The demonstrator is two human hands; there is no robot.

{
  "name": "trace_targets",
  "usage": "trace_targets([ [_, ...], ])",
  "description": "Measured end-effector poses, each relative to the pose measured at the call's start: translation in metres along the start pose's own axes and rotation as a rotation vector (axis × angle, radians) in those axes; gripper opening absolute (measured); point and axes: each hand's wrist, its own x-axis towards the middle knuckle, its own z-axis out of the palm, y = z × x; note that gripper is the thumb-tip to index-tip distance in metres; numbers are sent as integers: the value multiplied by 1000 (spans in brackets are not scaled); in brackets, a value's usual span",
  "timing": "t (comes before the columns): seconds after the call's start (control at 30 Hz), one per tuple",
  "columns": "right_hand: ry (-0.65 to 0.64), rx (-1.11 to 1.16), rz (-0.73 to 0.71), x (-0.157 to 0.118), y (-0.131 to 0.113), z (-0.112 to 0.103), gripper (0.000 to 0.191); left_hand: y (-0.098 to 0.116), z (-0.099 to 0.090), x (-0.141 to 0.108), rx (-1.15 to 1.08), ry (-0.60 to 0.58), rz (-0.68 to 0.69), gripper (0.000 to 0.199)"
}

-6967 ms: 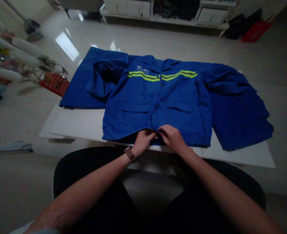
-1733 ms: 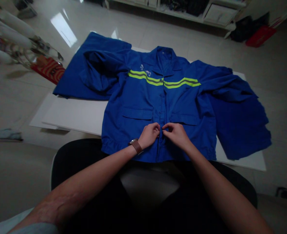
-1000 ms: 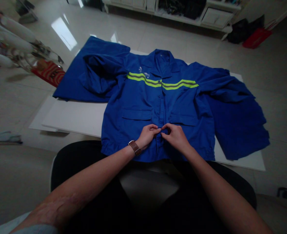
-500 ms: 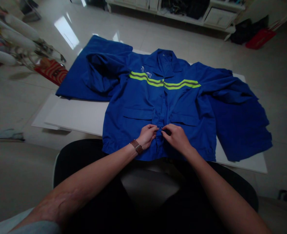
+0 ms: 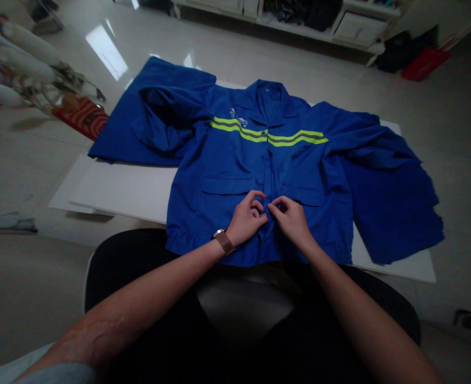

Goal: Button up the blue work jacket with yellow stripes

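Right hand has thumb and forefinger pinched together on the front edge of the blue jacket; left hand, thumb and forefinger apart, sits just beside it. Jacket lies front up on a white tabletop, sleeves over blue cloth.

A flat white table was under the two hands, with the left hand and the right hand over its near side. Off to the left of the left hand, its corner showed two thin white layers — one on top of the other. A big blue jacket lay on the table, right under both hands, and its bottom edge stuck out past the table toward the person. Far to the left of the hands lay a folded blue cloth, and far to the right lay another blue cloth — each one had a jacket sleeve resting on it.
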Motion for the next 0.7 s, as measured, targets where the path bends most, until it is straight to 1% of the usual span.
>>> trace_targets([
  [0.07, 50, -33, -54, 1, -2, -1, 19, 0, -2, 1, 32, -48, 16, 47],
  [0.13, 62, -37, -89, 4, -2, -1, 21, -3, -5, 4, 57, -103, -16, 46],
  [0.23, 45, -18, -85, 9, 6, 0, 26, -13, -8, 7, 133, -145, -74, 39],
  [0.33, 27, -31, -66, 15, 17, 3, 30, -17, -11, 8, 254, -161, -75, 32],
  [0.4, 6, -29, -56, 19, 20, 4, 30, -12, -14, 9, 366, -148, -43, 27],
  [0.43, 1, -15, -55, 19, 18, 3, 29, -7, -17, 10, 440, -119, -12, 24],
  [0.5, 6, 32, -63, 18, 11, -1, 27, 5, -21, 10, 623, -41, 85, 20],
  [0.53, 16, 64, -67, 15, 5, -4, 25, 10, -23, 11, 721, -17, 139, 21],
  [0.57, 23, 100, -68, 12, -1, -8, 24, 15, -25, 11, 813, -17, 184, 25],
  [0.63, 12, 156, -67, 3, -10, -16, 21, 20, -28, 10, 956, -78, 224, 35],
  [0.7, -53, 152, -67, -5, -12, -22, 20, 17, -29, 7, 1053, -177, 197, 43],
])
